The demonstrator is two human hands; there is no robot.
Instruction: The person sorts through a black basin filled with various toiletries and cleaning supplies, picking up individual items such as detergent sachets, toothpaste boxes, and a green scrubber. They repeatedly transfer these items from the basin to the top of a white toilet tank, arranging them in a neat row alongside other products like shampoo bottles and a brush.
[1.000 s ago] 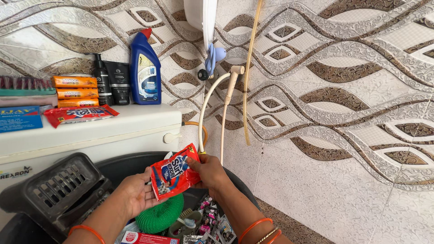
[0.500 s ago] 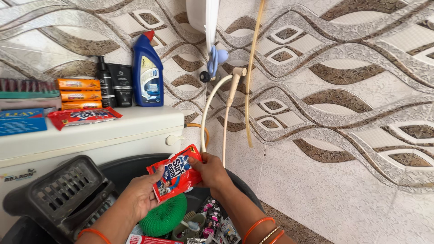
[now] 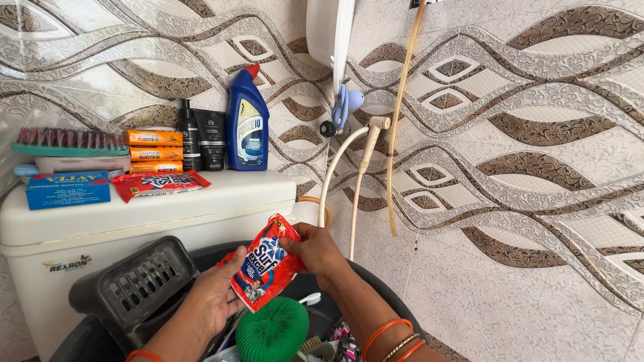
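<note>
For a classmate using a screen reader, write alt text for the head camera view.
Two hands hold a red detergent sachet over a dark tub: left hand beneath, right hand pinching its top edge. A green scrubber lies below; a blue bottle stands on the white tank.

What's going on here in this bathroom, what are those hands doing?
A person holds a small red sachet in both hands over a black tub. The left hand supports it from below and the right hand pinches its top corner. A green mesh scrubber lies just below in the tub, beside a dark plastic basket. On the white cistern behind stand a blue bottle, orange soap bars and a brush.
</note>
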